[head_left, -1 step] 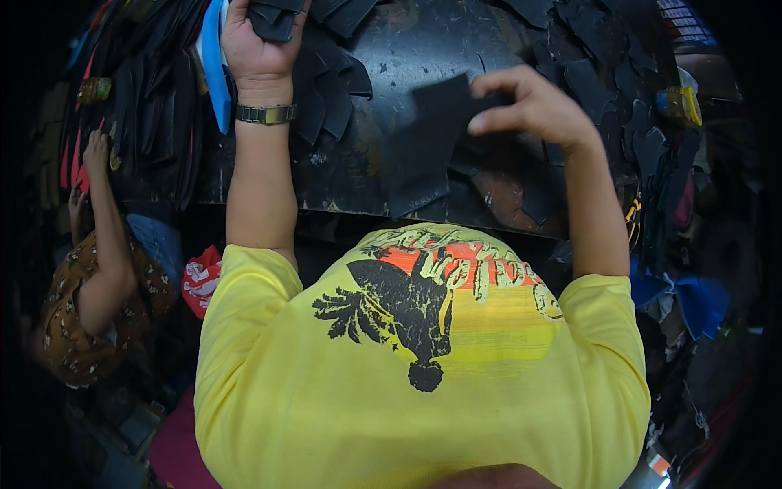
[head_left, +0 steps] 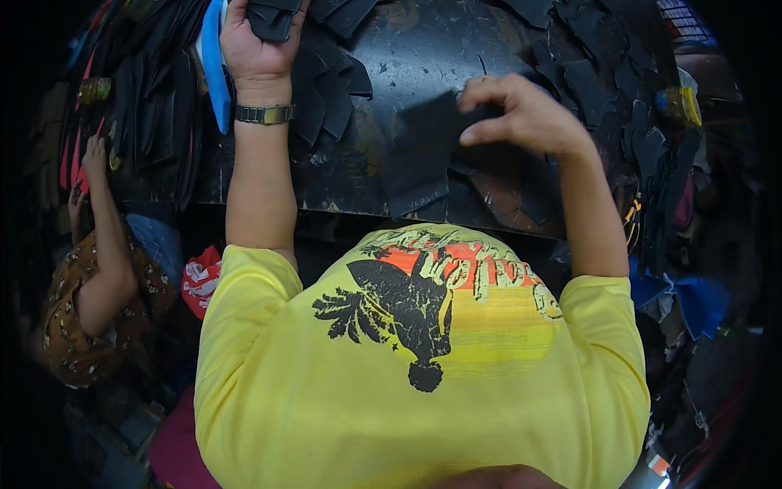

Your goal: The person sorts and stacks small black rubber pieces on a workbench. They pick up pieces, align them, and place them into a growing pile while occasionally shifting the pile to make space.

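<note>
At the top left, my left hand [head_left: 262, 47] is closed around a few small black flat pieces [head_left: 270, 20], palm up, with its fingertips cut off by the frame edge. My right hand [head_left: 521, 114] grips the upper right corner of a larger black sheet piece [head_left: 417, 155] between thumb and fingers. That piece is blurred near the top, and faint handwriting marks its lower edge. Under and beside it, more dark pieces [head_left: 521, 191] lie on the table. Fanned black cut pieces [head_left: 326, 94] rest just right of my left wrist.
The dark, scuffed table [head_left: 423, 41] spans the top of the view. Stacks of black pieces [head_left: 155, 114] line its left side, and others [head_left: 590, 85] its right. A blue strip [head_left: 216, 73] stands beside my left hand. A co-worker [head_left: 106, 285] reaches up at the left.
My right hand has shifted slightly left and toward me, and the top of the black sheet piece has moved with it. The left hand looks unchanged.
</note>
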A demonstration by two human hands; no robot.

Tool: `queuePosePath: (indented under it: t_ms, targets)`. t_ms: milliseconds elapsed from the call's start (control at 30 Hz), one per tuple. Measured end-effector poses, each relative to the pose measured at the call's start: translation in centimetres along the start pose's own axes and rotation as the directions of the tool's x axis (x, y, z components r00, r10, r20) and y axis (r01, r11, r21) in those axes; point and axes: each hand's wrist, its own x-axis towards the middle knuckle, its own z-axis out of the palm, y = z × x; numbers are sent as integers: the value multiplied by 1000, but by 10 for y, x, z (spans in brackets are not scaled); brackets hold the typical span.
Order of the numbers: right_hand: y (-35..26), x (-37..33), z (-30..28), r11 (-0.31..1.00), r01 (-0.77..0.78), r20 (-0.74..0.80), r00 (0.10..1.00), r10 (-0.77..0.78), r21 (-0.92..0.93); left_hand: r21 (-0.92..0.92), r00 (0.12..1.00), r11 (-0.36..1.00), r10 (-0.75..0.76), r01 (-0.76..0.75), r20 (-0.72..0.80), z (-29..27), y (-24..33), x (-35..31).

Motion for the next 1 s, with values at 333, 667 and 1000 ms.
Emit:
queuePosePath:
  t_ms: [333, 667, 1000]
  targets:
    - [-23, 13, 33, 972, 75, 32, 997, -69, -223, -41, 993, 994, -103, 106, 53, 2, -1, 3]
    - [40, 42, -30, 966, -161, -460, 886, 52, -201, -31, 966, 965, -259, 260, 12, 25, -34, -6]
    - [31, 6, -49, 905, 39, -494, 848, 194, 423, 39, 986, 985, -169, 169, -5, 12, -25, 1]
